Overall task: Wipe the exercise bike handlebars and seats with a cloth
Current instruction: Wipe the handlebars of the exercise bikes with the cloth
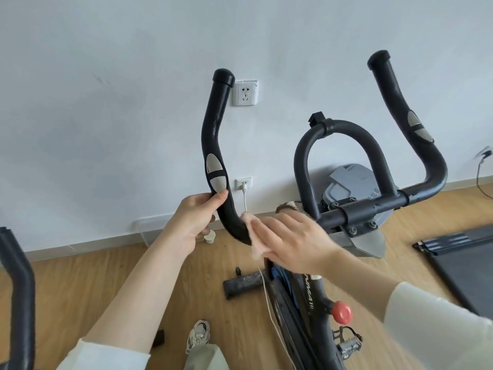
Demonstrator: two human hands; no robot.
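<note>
Head view: left hand (196, 218) grips the black curved foam handlebar (213, 124), right hand (292, 237) presses with straight fingers a pale blurred cloth (257, 248) on its lower bend; other bar (394, 102) and unseen seats probably remain

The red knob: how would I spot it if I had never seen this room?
Start at the exercise bike's black frame slanting down below the handlebars. The red knob sticks out of its side, just above the metal pedal. It is the only red part among black and grey ones.
</note>
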